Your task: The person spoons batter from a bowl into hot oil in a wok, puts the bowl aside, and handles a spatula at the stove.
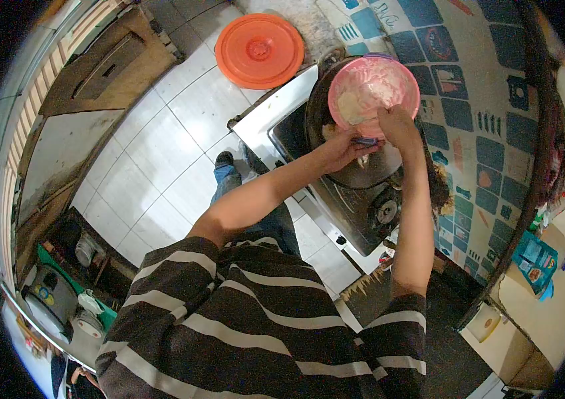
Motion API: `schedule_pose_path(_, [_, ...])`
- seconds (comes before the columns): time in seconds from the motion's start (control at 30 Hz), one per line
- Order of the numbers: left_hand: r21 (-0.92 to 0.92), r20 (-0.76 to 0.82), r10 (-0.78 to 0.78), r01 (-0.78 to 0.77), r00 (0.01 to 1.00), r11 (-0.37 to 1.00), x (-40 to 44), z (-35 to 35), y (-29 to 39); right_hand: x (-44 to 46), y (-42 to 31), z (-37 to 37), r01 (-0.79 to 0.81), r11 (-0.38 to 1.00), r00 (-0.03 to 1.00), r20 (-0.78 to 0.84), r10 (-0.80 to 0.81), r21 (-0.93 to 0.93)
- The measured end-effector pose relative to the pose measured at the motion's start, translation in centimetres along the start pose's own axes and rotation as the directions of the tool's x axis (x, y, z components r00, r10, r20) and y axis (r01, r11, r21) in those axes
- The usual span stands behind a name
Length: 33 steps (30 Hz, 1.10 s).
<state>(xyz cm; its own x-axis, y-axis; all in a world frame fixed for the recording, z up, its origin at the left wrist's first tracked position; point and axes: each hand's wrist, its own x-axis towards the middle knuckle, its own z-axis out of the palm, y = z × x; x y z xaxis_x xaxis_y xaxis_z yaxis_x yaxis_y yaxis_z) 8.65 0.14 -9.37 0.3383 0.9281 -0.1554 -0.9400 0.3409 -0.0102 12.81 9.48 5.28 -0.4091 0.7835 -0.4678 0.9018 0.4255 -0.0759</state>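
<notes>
And here we are over the stove, 2 bare hands in close, right at the near edge of a pink bowl! The bowl sits beyond both hands, above the big dark pan, its mouth turned up to the camera, with pale, soft, wet-looking stuff spread inside.

Look at the right hand: it comes in over the near rim on the right-hand side, fingers bent together and pointing away from the body, tips at the pale stuff. Is there something in that pinch? The fingers cover it, so I cannot tell. Most of the pale stuff lies ahead of those tips and off to the left, and the right hand is the nearer of the 2 to it.

Now the left hand, lower and just outside the bowl, below the near rim. Its fingers are closed on a small blue object, whose long side runs crosswise, left to right, pointing towards the right hand rather than into the bowl. What it is exactly, too small to say! Whether those fingers also bear on the bowl is hidden.

Out wide, 1 orange lid lies flat beyond the stove's left corner, well apart from both hands.
</notes>
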Motion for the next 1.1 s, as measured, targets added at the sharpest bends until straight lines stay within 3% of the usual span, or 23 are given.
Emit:
schedule_pose_path(0.1, [-0.008,0.02,0.003,-0.003,1.0,1.0,0.1,0.1,0.1,-0.1,0.6,0.2,-0.149,0.978,0.985,-0.062,0.159,0.146])
schedule_pose_path(0.2, [-0.107,-0.024,-0.041,0.038,0.999,0.994,0.5,0.1,-0.3,-2.2,-2.3,-1.0,-0.235,0.971,0.954,-0.202,0.22,-0.054])
schedule_pose_path(0.3, [-0.152,-0.085,-0.078,0.065,0.993,0.986,0.8,0.2,-0.6,-1.5,-0.4,0.9,-0.149,0.956,0.978,-0.182,0.104,-0.252])
schedule_pose_path(0.4, [-0.125,-0.103,-0.094,0.08,0.99,0.989,1.4,-0.2,-0.9,0.9,1.1,2.8,0.182,0.825,0.982,0.064,-0.175,-0.536])
schedule_pose_path(0.5, [-0.086,-0.131,-0.049,0.038,0.99,0.996,1.3,-0.3,-0.9,0.3,-1.2,1.6,0.082,0.942,0.996,0.045,-0.071,-0.326])
schedule_pose_path(0.57, [-0.097,-0.118,-0.025,0.013,0.993,0.995,1.1,-0.4,-0.8,-0.8,-2.5,0.2,0.078,0.949,0.996,-0.018,-0.088,-0.304])
schedule_pose_path(0.7, [-0.158,-0.042,-0.014,0.007,0.999,0.987,1.9,-1.0,-1.2,-0.7,-0.8,0.5,-0.131,0.968,0.984,-0.15,0.1,-0.215])
schedule_pose_path(0.8, [-0.148,-0.063,-0.002,-0.008,0.998,0.989,2.6,-0.7,-1.6,-2.4,-1.9,-0.6,-0.15,0.966,0.98,-0.158,0.118,-0.213])
schedule_pose_path(0.9, [-0.122,-0.108,0.012,-0.025,0.994,0.992,2.7,-0.3,-1.7,-1.5,-1.0,0.1,0.046,0.973,0.999,0.029,-0.041,-0.227])
schedule_pose_path(1.0, [-0.064,-0.079,0.034,-0.039,0.996,0.997,2.5,-0.4,-1.7,-0.8,-0.2,1.6,-0.025,1.0,0.995,-0.092,0.024,-0.01])
schedule_pose_path(1.1, [-0.091,-0.08,0.02,-0.027,0.997,0.995,2.5,-0.7,-1.9,0.1,-0.2,1.6,-0.167,0.983,0.986,0.0,0.167,0.074])
